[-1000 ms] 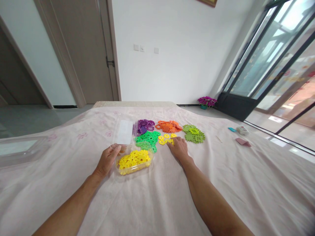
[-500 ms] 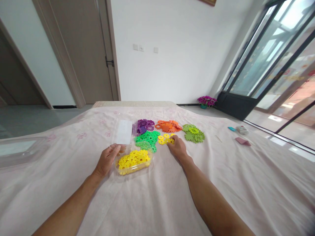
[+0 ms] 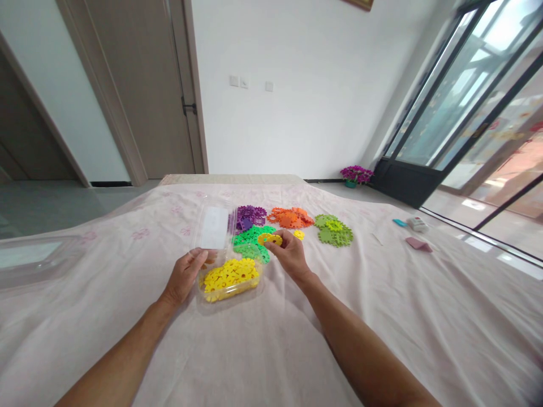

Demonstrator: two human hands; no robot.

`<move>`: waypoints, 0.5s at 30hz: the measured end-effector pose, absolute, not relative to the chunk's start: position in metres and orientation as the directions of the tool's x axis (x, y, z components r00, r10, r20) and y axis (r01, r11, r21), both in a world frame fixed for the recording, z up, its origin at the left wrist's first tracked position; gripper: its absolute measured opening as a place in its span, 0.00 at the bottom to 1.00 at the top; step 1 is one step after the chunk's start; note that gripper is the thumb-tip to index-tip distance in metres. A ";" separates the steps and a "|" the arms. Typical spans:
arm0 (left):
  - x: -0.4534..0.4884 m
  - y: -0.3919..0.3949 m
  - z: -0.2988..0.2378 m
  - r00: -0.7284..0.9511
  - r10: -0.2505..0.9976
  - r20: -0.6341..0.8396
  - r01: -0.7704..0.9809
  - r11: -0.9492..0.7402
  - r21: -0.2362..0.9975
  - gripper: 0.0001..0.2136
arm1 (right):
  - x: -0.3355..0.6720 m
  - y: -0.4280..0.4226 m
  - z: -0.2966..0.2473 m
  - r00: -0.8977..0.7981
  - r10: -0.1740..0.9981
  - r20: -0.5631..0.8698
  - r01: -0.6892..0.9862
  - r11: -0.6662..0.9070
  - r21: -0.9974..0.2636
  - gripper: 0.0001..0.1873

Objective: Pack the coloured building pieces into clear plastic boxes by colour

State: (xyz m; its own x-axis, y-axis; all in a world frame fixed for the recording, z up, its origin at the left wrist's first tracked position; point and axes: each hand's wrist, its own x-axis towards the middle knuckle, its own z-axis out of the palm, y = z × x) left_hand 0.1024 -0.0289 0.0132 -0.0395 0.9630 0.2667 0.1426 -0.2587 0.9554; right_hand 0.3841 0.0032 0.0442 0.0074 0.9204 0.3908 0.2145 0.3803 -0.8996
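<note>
My left hand [image 3: 185, 275] grips the left side of a clear plastic box [image 3: 231, 293], thumb on its edge. Yellow snowflake-shaped plastic pieces [image 3: 232, 275] fill the box, and its hinged lid [image 3: 215, 226] lies back, bearing a white label. Between the thumb and fingers of my right hand [image 3: 292, 254] are yellow snowflake pieces [image 3: 270, 239], raised above the cloth to the right of the box. One more yellow piece [image 3: 298, 234] lies just beyond that hand. Green pieces [image 3: 255, 237] form a pile right behind the box.
Purple [image 3: 251, 215], orange [image 3: 291, 217] and olive-green piles [image 3: 335, 233] of pieces lie farther back on the pale cloth [image 3: 271, 350]. Another clear container [image 3: 40, 260] sits at far left. At right are a pink paper [image 3: 419, 244], a white object [image 3: 418, 224] and a small blue item [image 3: 399, 223].
My right hand has lifted yellow pieces off the cloth and moved left toward the box, leaving one yellow piece behind. My left hand stays at the box.
</note>
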 end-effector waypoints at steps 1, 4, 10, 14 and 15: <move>0.102 -0.029 0.013 -0.040 0.963 0.265 0.146 -0.257 0.955 0.19 | 0.378 -0.003 0.049 -0.034 0.927 0.373 0.170 0.373 -0.912 0.15; 0.102 -0.028 0.012 -0.039 0.964 0.262 0.157 -0.253 0.955 0.19 | 0.363 -0.021 0.061 -0.134 0.924 0.358 0.143 0.376 -0.916 0.13; 0.102 -0.026 0.009 -0.034 0.962 0.270 0.189 -0.259 0.947 0.18 | 0.351 -0.046 0.072 -0.385 0.828 0.408 0.390 0.546 -0.741 0.03; 0.101 -0.025 0.008 -0.026 0.961 0.275 0.185 -0.265 0.946 0.18 | 0.348 -0.049 0.069 -0.456 0.771 0.445 0.367 0.619 -0.694 0.04; 0.101 -0.025 0.008 -0.026 0.961 0.274 0.184 -0.265 0.947 0.18 | 0.348 -0.048 0.068 -0.442 0.764 0.470 0.348 0.629 -0.696 0.06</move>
